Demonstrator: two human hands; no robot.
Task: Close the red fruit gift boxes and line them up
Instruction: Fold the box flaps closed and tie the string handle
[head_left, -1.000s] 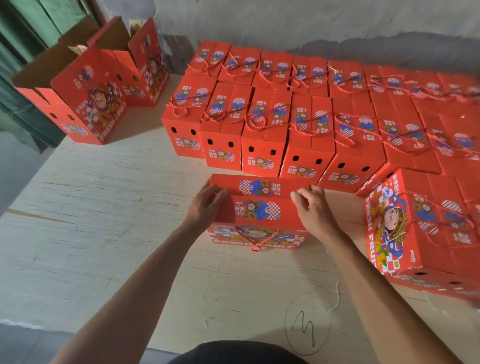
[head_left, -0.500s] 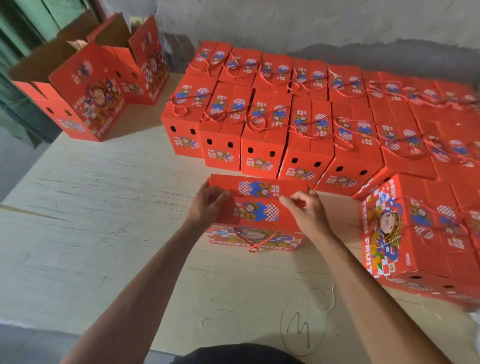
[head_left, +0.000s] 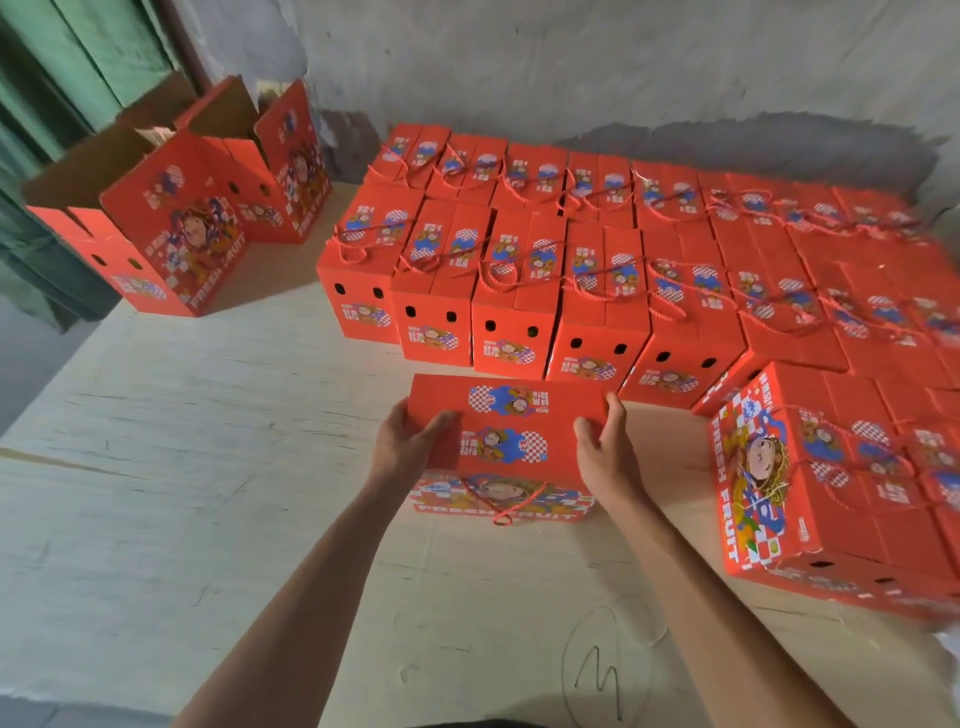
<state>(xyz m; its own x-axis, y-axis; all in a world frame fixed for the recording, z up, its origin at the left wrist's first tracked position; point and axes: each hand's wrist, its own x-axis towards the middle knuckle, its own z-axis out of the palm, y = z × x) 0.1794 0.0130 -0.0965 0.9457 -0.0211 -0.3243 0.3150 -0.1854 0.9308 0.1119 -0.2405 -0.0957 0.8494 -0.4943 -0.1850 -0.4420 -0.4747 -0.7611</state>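
Red closed boxes (head_left: 597, 291) already fill the bench's (head_left: 208, 467) far right; I see both hands, left hand (head_left: 410, 447) and right hand (head_left: 602, 452), clamping one box (head_left: 514, 431) mid-bench, two open boxes (head_left: 176, 218) waiting far-left.

A closed red gift box (head_left: 511, 441) on the pale table (head_left: 208, 493) is gripped at its ends by the left hand (head_left: 408, 447) and right hand (head_left: 602, 447), just before rows of closed boxes (head_left: 519, 291), while open boxes (head_left: 176, 218) are seen far left.
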